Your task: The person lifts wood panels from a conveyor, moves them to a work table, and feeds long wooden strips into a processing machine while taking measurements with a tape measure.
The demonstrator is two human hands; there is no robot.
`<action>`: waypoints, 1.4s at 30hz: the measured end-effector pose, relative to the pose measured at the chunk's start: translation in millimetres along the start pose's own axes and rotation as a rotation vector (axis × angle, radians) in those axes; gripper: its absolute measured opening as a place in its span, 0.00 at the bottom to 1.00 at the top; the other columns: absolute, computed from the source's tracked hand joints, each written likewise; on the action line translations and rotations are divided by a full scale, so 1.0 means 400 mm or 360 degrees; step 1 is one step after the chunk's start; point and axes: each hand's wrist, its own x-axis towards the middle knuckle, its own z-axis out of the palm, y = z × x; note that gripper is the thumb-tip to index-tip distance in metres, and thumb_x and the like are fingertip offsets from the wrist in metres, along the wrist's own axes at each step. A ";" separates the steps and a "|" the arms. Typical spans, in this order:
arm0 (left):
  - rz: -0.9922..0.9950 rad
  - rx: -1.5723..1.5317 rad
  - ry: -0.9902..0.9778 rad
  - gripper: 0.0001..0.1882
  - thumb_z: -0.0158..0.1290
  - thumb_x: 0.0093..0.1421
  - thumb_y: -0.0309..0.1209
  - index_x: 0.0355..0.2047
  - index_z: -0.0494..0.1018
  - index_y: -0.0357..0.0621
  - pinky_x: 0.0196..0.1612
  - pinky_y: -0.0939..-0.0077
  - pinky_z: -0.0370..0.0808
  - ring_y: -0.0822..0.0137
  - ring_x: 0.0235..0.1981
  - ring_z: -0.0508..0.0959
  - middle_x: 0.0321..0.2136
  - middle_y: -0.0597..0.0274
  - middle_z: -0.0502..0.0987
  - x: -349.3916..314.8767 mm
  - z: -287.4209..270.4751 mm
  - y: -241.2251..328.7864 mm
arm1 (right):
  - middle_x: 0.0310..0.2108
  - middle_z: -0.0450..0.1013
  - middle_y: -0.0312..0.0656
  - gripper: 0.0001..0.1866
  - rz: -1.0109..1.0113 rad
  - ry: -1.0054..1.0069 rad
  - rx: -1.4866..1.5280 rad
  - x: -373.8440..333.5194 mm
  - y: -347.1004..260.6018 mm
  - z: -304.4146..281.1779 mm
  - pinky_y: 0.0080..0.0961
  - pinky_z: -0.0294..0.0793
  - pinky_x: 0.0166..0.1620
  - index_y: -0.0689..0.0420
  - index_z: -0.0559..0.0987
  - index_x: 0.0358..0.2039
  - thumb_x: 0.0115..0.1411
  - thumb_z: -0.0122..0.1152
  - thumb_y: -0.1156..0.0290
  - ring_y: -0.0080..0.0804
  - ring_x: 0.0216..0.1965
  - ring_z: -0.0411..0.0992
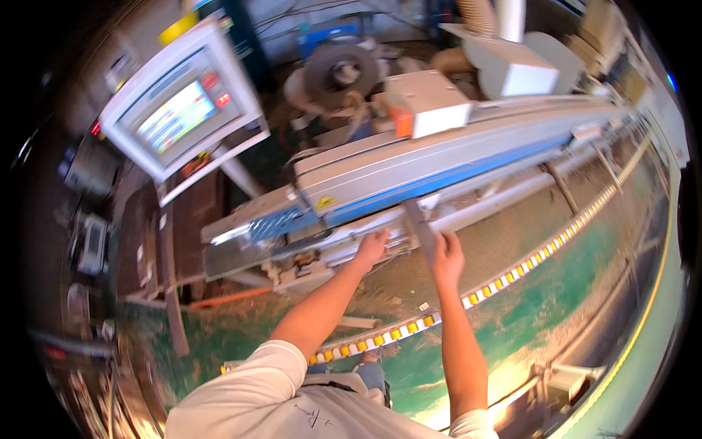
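My right hand is closed around the near end of a narrow brown board strip. The strip's far end reaches the lower blue edge of a long machine beam. To the left of the strip, my left hand hangs in front of the machine's metal rails, apart from the strip. Its fingers are slightly blurred and loosely curved, with nothing seen in them.
A control panel with a lit screen stands at the left. A curved rail with yellow rollers crosses in front of me. A long brown strip leans down beside the brown table at left. Duct hoses rise behind the beam.
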 end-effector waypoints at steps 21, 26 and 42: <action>-0.0494 0.1292 0.1911 0.29 0.60 0.59 0.42 0.58 0.69 0.48 0.61 0.49 0.64 0.51 0.61 0.66 0.58 0.56 0.68 -0.763 -1.630 -0.417 | 0.38 0.81 0.42 0.19 0.0072 -0.1834 0.0293 -0.861 -0.195 0.553 0.21 0.75 0.40 0.62 0.76 0.55 0.64 0.59 0.74 0.26 0.37 0.79; -0.0165 0.1075 0.1799 0.29 0.61 0.57 0.35 0.59 0.69 0.49 0.58 0.46 0.67 0.48 0.59 0.67 0.55 0.53 0.71 -0.740 -1.749 -0.511 | 0.37 0.82 0.41 0.13 0.0083 -0.2066 -0.0172 -1.012 -0.332 0.834 0.23 0.77 0.40 0.60 0.81 0.46 0.64 0.61 0.67 0.27 0.36 0.80; 0.0432 -0.0124 0.1432 0.28 0.58 0.61 0.47 0.54 0.70 0.41 0.47 0.58 0.71 0.50 0.44 0.76 0.44 0.50 0.73 -0.969 -1.357 -0.546 | 0.39 0.78 0.64 0.37 0.0051 -0.1558 -0.0697 -1.122 -0.696 1.235 0.42 0.73 0.49 0.68 0.82 0.43 0.61 0.56 0.38 0.57 0.46 0.77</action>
